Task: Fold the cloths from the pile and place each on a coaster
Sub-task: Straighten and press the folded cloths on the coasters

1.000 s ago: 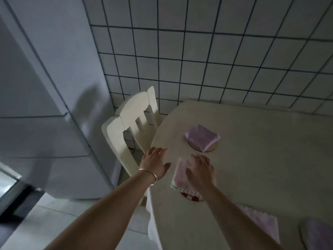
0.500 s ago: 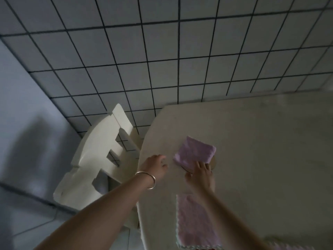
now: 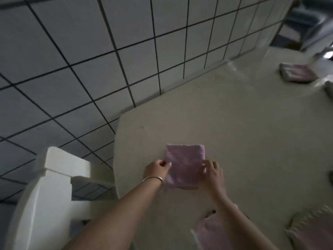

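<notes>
A folded pink cloth lies near the left end of the cream table, covering the coaster beneath it except for a sliver at its near edge. My left hand, with a bracelet on the wrist, pinches the cloth's left edge. My right hand holds its right near corner with curled fingers. Another pink cloth lies closer to me, partly under my right forearm. A further cloth sits at the lower right.
A white chair stands at the table's left end, against a tiled wall. A dark folded cloth lies at the far right of the table. More things show at the right edge, cut off.
Both hands left the nearer cloth and moved forward to the far folded cloth, now gripping its two sides. The view swung right and tilted, showing more of the table.
</notes>
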